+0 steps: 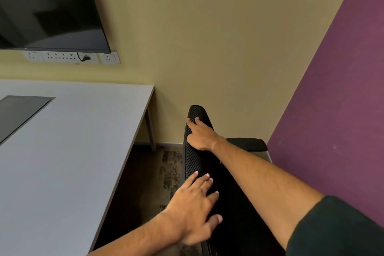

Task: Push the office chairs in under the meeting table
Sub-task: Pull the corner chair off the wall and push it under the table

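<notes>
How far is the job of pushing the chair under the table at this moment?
Done: nothing yet; the black mesh chair stands apart from the grey table, with carpet showing between them. In hand: the right hand holds the backrest's top edge and the left hand lies flat on it. Left: rolling the chair under the table.

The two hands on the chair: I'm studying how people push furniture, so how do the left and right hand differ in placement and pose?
The left hand lies near the camera with fingers straight and spread on the chair back; the right hand reaches farther, to the back's far end. The left fingers lie flat, while the right fingers curl over the edge. Both touch the same black mesh chair, which stands apart from the table.
</notes>
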Tool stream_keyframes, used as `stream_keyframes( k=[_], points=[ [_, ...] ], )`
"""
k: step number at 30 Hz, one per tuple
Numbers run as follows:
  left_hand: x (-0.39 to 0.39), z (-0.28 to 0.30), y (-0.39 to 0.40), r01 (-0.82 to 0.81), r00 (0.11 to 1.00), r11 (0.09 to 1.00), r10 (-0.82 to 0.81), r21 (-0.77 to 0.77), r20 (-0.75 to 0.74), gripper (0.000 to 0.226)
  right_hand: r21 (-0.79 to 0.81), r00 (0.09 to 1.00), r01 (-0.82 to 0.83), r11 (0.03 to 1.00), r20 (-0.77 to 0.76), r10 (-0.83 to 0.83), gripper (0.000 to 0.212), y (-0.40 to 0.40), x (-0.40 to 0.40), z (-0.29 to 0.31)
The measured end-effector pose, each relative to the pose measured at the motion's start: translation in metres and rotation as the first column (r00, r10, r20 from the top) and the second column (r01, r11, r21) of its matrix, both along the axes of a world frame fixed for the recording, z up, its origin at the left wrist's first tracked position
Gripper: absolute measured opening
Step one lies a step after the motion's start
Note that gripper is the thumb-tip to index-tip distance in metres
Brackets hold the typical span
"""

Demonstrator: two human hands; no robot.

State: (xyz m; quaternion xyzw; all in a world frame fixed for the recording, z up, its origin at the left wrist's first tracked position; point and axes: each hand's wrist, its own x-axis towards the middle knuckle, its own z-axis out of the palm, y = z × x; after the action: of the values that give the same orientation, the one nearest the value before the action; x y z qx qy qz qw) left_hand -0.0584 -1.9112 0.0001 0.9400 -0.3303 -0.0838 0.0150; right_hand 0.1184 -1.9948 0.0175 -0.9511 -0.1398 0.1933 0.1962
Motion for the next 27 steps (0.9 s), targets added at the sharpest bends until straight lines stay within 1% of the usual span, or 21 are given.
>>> stream_keyframes(
  k=[2, 4, 8, 10, 11, 14, 16, 17, 19, 21, 24, 25, 27],
  points=[
    [-0.004, 0.005, 0.008, -0.049, 0.998, 0.989, 0.053, -0.136, 0.026, 0.066, 0.048, 0.997, 0.064, 0.997, 0.037, -0.066, 0.073, -0.006, -0.016, -0.003],
    [-0.005, 0.006, 0.017, -0.119, 0.989, 0.970, 0.136, -0.214, 0.065, 0.066, 0.087, 0.987, 0.134, 0.987, 0.078, -0.141, 0.070, -0.016, -0.034, -0.006],
    [0.003, 0.009, 0.031, -0.241, 0.959, 0.947, 0.266, -0.211, 0.099, 0.071, 0.086, 0.969, 0.219, 0.972, 0.096, -0.227, 0.067, -0.045, -0.085, -0.007],
    [0.008, 0.010, 0.035, -0.268, 0.950, 0.944, 0.293, -0.193, 0.112, 0.075, 0.084, 0.965, 0.243, 0.967, 0.078, -0.249, 0.071, -0.055, -0.116, -0.005],
    [0.010, 0.011, 0.035, -0.275, 0.947, 0.945, 0.298, -0.178, 0.117, 0.078, 0.078, 0.966, 0.246, 0.966, 0.066, -0.251, 0.077, -0.058, -0.132, -0.004],
    [0.009, 0.015, 0.029, -0.273, 0.951, 0.954, 0.287, -0.125, 0.115, 0.081, 0.077, 0.974, 0.222, 0.972, 0.014, -0.224, 0.099, -0.060, -0.180, 0.000],
    [0.008, 0.014, 0.022, -0.267, 0.953, 0.958, 0.279, -0.109, 0.118, 0.074, 0.043, 0.984, 0.175, 0.984, -0.029, -0.174, 0.111, -0.061, -0.211, 0.001],
    [0.006, 0.013, 0.019, -0.257, 0.957, 0.961, 0.268, -0.102, 0.116, 0.072, 0.011, 0.988, 0.147, 0.989, -0.052, -0.146, 0.113, -0.061, -0.225, 0.001],
    [0.005, 0.010, 0.014, -0.228, 0.967, 0.971, 0.234, -0.068, 0.102, 0.076, -0.021, 0.992, 0.115, 0.993, -0.058, -0.116, 0.107, -0.061, -0.250, -0.001],
    [0.007, 0.007, 0.014, -0.201, 0.976, 0.979, 0.204, -0.035, 0.083, 0.089, -0.022, 0.991, 0.133, 0.991, -0.005, -0.133, 0.099, -0.063, -0.268, -0.004],
    [0.015, 0.005, 0.019, -0.139, 0.989, 0.990, 0.140, -0.016, 0.043, 0.109, -0.064, 0.992, 0.129, 0.990, 0.021, -0.128, 0.094, -0.073, -0.281, -0.001],
    [0.019, 0.004, 0.022, -0.104, 0.994, 0.994, 0.105, -0.016, 0.030, 0.112, -0.076, 0.993, 0.117, 0.990, 0.018, -0.116, 0.093, -0.077, -0.284, 0.001],
    [0.025, 0.003, 0.029, -0.023, 1.000, 1.000, 0.023, -0.020, 0.004, 0.112, -0.100, 0.995, 0.101, 0.990, 0.006, -0.101, 0.092, -0.086, -0.292, 0.003]
  ],
)
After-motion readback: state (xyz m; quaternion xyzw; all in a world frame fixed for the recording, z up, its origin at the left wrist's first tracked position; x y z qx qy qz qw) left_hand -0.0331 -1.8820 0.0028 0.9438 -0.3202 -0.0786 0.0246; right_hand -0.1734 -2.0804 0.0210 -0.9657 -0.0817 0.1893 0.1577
